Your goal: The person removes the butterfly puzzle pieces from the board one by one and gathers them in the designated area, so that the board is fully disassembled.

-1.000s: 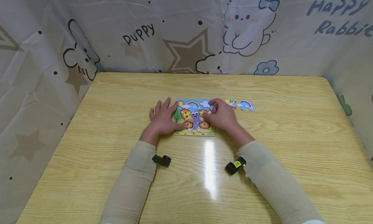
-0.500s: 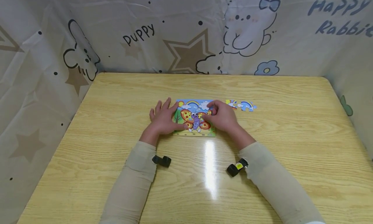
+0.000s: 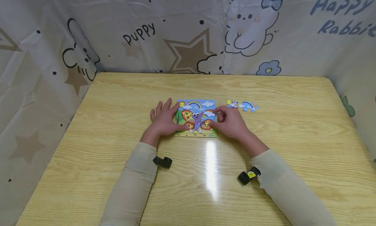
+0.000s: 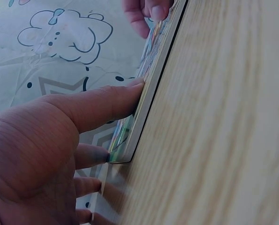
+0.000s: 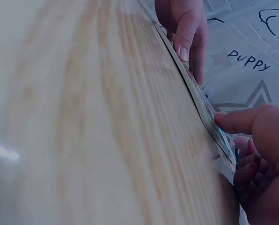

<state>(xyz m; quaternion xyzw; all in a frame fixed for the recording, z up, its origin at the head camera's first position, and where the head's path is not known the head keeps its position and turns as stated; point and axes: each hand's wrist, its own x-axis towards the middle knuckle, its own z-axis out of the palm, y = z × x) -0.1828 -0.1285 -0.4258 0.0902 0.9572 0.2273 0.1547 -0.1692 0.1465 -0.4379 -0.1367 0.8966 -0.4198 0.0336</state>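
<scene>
A butterfly puzzle [image 3: 197, 121], long axis running nine to three o'clock, lies on the counter [image 3: 182, 193] between a person's left hand [image 3: 164, 121], fingers spread, and right hand [image 3: 232, 122], thumb touching it (whether pinching a piece cannot be told); loose pieces [image 3: 249, 106] sit at the nearer right hand's one o'clock.

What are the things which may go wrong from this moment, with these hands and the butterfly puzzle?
The right hand works at the puzzle's right side, so uneven pressure there might tip or shift a piece. The left hand touches the opposite side; if it came off, the board could slide on the table. Two loose pieces lie close to the right hand, which might knock them away.
</scene>
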